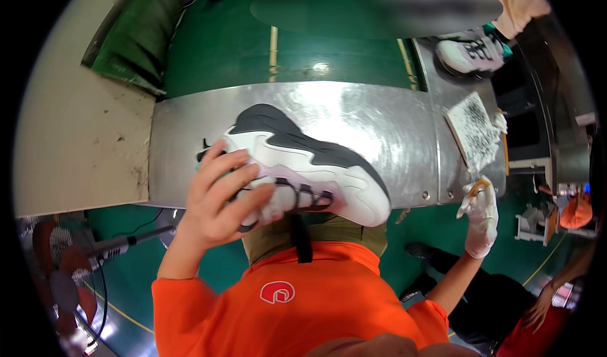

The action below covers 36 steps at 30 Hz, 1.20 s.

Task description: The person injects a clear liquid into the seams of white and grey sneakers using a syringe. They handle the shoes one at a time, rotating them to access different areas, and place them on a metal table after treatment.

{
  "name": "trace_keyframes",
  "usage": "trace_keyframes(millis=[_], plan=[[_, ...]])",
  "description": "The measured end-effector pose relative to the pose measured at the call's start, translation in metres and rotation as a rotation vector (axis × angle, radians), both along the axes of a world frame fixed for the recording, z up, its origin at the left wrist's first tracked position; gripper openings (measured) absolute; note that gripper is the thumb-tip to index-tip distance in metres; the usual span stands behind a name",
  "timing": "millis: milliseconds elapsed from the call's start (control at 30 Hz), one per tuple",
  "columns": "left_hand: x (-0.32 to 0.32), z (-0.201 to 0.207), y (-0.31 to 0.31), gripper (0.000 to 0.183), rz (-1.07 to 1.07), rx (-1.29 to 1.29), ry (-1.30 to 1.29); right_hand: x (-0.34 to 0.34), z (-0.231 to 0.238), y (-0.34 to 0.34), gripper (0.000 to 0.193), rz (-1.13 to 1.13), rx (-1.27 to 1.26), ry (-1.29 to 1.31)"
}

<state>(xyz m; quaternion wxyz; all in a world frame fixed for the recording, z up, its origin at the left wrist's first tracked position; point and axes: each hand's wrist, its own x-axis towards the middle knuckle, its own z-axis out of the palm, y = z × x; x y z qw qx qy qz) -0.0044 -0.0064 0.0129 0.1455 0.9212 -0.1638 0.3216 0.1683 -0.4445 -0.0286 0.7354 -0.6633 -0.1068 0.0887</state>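
A white and pale lilac sneaker with a dark grey sole and black laces is tilted on its side over the metal table's front edge, its toe to the right. My bare left hand is wrapped round its heel and ankle end, fingers across the upper. Off to the right, apart from the shoe, my right hand wears a white glove. Its fingers are closed on a small amber-coloured piece, whose kind I cannot make out. Just beyond that hand lies a white pad covered in black smudges.
Beyond the metal table runs a green surface with yellow lines. Another sneaker stands at the far right. A beige panel borders the left side, and a fan is at lower left. Another person's hand shows at lower right.
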Motion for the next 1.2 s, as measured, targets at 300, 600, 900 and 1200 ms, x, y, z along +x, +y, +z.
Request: trace_keyframes(millis=[300,600,900,1200], plan=[[0.003,-0.017,-0.023,0.025,0.057,-0.220,0.016,0.011,0.026,0.016,0.089,0.072,-0.369,0.005],[0.010,-0.008,-0.023,0.013,0.034,0.004,0.052,0.022,0.030,0.012,0.086,-0.028,-0.385,-0.012],[0.011,-0.008,-0.022,0.020,0.034,0.036,0.073,0.023,0.023,0.012,0.082,-0.054,-0.423,-0.017],[0.013,-0.003,-0.024,0.023,0.052,0.067,0.118,-0.001,0.036,0.045,0.122,0.443,0.387,0.339]])
